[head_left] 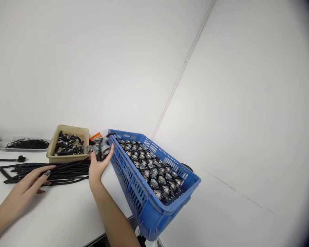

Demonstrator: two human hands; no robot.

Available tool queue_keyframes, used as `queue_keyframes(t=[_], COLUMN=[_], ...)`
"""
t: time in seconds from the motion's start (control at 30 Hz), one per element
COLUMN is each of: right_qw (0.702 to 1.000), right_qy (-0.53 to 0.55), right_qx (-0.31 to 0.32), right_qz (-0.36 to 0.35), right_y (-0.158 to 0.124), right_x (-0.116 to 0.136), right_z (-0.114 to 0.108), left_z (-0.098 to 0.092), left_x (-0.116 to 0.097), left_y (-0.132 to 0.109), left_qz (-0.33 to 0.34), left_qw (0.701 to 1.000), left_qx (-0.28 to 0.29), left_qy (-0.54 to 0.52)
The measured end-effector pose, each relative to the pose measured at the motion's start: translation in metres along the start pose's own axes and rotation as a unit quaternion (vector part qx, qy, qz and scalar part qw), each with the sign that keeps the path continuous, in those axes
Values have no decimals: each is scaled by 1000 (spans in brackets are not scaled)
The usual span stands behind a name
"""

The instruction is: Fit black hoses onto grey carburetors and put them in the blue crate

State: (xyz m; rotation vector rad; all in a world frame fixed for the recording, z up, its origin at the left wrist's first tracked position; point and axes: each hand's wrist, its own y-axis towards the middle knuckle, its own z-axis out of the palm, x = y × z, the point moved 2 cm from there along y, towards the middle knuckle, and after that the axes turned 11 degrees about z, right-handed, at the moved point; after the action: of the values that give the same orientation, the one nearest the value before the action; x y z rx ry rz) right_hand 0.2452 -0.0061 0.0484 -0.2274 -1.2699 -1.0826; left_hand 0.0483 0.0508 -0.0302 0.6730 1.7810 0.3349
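Observation:
In my right hand (99, 169) is a small metal carburetor (102, 147) with a black hose on it, held up beside the left wall of a blue crate (167, 207). Thumb and fingers wrap round its lower part. My left hand (32, 185) is open, its fingers stretched over the left part of a bundle of black rubber hoses (72, 168). Whether those fingertips touch the hoses, I cannot tell. Rows of similar carburetors (150, 168) fill much of the crate.
Behind the hoses stands a beige tub (85, 135) with black elbow pieces and metal clips. Left of it lies a clear tray (5, 148) of thin black rings. An orange basket (95, 136) shows behind the carburetor. White walls close off the back and right.

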Motion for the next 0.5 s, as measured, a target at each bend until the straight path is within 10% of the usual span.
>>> queue_keyframes(t=[0.3, 0.5], right_qw=[983, 941], right_qy=[-130, -333], right_qx=[-108, -40], right_qz=[-68, -44], right_y=[133, 229], right_x=[126, 104], right_z=[41, 11], left_z=[-3, -2], left_x=[-30, -42], left_y=[-7, -10], left_qz=[-30, -21], left_qw=[997, 995], left_qx=[71, 103], left_qy=[-7, -1])
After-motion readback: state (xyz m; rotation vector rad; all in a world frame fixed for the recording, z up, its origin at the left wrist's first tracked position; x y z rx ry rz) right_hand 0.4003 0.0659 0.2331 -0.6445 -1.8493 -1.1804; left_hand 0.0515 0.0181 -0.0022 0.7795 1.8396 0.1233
